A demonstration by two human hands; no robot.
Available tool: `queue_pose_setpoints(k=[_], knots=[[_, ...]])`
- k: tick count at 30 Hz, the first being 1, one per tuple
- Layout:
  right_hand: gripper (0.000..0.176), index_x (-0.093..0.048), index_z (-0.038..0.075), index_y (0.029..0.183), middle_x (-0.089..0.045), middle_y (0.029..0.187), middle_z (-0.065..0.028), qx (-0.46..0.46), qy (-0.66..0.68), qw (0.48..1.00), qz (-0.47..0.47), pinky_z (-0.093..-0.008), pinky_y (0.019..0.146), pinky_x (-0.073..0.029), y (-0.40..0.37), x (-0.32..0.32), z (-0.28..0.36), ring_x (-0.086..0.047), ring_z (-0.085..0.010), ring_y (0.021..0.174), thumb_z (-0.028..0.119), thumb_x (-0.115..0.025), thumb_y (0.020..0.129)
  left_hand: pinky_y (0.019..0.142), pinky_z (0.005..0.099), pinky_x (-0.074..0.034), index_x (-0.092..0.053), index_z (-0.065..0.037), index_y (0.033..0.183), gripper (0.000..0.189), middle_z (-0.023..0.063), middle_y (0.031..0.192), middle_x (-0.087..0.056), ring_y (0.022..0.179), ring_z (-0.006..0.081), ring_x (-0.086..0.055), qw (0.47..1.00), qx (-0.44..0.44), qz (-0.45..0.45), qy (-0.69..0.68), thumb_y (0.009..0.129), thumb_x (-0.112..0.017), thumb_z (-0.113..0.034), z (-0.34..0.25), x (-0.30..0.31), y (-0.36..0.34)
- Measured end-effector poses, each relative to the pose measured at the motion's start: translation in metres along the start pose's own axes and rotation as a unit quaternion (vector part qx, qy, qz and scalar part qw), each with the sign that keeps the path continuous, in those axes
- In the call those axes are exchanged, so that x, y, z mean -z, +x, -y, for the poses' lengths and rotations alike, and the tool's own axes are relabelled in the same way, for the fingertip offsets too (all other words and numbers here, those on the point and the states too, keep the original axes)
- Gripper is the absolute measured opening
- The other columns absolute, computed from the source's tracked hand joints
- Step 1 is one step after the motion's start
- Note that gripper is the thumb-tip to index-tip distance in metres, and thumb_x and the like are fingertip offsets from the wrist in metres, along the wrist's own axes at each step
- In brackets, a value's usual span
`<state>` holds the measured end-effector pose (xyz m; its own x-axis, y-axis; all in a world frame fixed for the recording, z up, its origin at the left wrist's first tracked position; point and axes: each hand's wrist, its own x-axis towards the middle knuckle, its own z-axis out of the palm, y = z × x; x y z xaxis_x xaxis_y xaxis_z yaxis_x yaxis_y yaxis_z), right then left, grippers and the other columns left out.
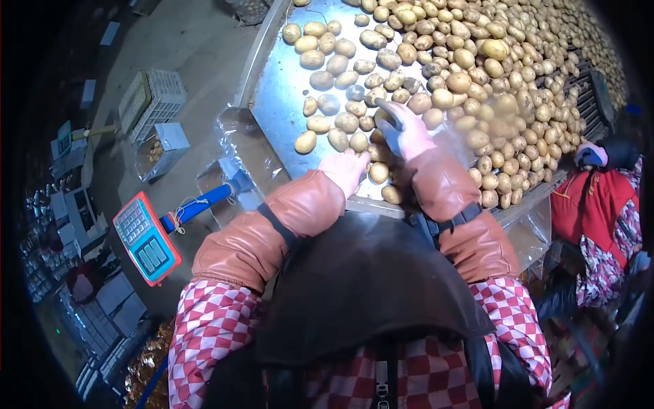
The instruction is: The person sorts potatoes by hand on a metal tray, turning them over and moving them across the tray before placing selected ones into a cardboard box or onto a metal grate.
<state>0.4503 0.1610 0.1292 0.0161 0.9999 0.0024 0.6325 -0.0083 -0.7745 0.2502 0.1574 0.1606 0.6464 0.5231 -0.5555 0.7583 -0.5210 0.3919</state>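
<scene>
Many potatoes (346, 122) lie loose on a metal sorting table (286, 95) in front of me. My left hand (346, 169) is at the near edge of the table, its fingers curled together against a potato and partly hiding it. Just to the right, my right hand (407, 133) reaches in among the potatoes. Its fingers look greyish, and the thumb and forefinger are apart, with potatoes close around them. Both forearms wear brown sleeve covers (303, 204) over red-and-white checked sleeves.
A denser potato heap (497, 75) covers the table's right and far side. Left of the table stand a scale display (148, 238) on a blue post, a white crate (160, 102) and a cardboard box (163, 150). A co-worker in red (593, 211) is at the right.
</scene>
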Motion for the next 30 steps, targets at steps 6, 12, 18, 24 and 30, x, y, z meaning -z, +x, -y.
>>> queue_pose_setpoints(k=[6, 12, 18, 24, 30], knots=[[0.037, -0.061, 0.001, 0.132, -0.07, 0.115, -0.0126, -0.22, 0.147, 0.959, 0.1, -0.0303, 0.091, -0.052, -0.075, 0.037, 0.009, -0.065, -0.0175, 0.105, 0.019, -0.061, 0.099, 0.085, 0.048, -0.052, -0.052, -0.013, 0.123, 0.029, 0.02, 0.116, -0.06, 0.104, 0.0378, -0.064, 0.998, -0.045, -0.047, 0.012, 0.095, -0.048, -0.019, 0.008, -0.016, 0.006], [0.034, -0.066, 0.004, 0.126, -0.072, 0.101, -0.0052, -0.299, 0.301, 0.903, 0.067, -0.026, 0.077, -0.053, -0.09, 0.033, 0.008, -0.064, -0.011, 0.087, 0.021, -0.063, 0.097, 0.084, 0.0461, -0.054, -0.055, -0.014, 0.126, 0.033, 0.021, 0.116, -0.064, 0.097, 0.0363, -0.068, 0.996, 0.026, -0.082, -0.003, 0.095, -0.053, -0.023, 0.014, -0.02, 0.028], [0.056, -0.044, 0.014, 0.149, -0.049, 0.142, -0.0106, -0.297, 0.712, 0.632, 0.068, -0.0393, 0.092, -0.053, -0.106, 0.025, -0.004, -0.054, -0.0269, 0.124, 0.034, -0.06, 0.099, 0.089, 0.0419, -0.053, -0.055, -0.016, 0.138, 0.053, 0.0176, 0.114, -0.07, 0.101, 0.0321, -0.068, 0.99, 0.029, -0.057, -0.127, 0.094, -0.062, -0.046, -0.031, 0.061, -0.002], [0.027, -0.057, 0.003, 0.124, -0.063, 0.114, -0.01, -0.27, 0.459, 0.847, -0.009, -0.0247, 0.06, -0.05, -0.137, 0.062, 0.008, -0.066, -0.0155, 0.087, 0.014, -0.056, 0.099, 0.099, 0.0443, -0.047, -0.061, -0.02, 0.133, 0.054, 0.0217, 0.127, -0.063, 0.117, 0.0375, -0.06, 0.938, 0.066, -0.338, -0.044, 0.089, -0.065, -0.05, 0.032, 0.122, 0.127], [0.028, -0.064, 0.004, 0.107, -0.064, 0.093, -0.0068, -0.399, 0.435, 0.743, -0.316, -0.0227, 0.05, -0.046, -0.238, 0.124, -0.03, -0.065, -0.0139, 0.071, 0.027, -0.067, 0.093, 0.118, 0.0649, -0.014, -0.055, -0.033, 0.14, 0.062, 0.0243, 0.161, -0.019, 0.149, 0.0429, -0.02, 0.969, 0.002, -0.23, 0.085, 0.085, -0.066, -0.058, 0.047, 0.066, 0.127]])
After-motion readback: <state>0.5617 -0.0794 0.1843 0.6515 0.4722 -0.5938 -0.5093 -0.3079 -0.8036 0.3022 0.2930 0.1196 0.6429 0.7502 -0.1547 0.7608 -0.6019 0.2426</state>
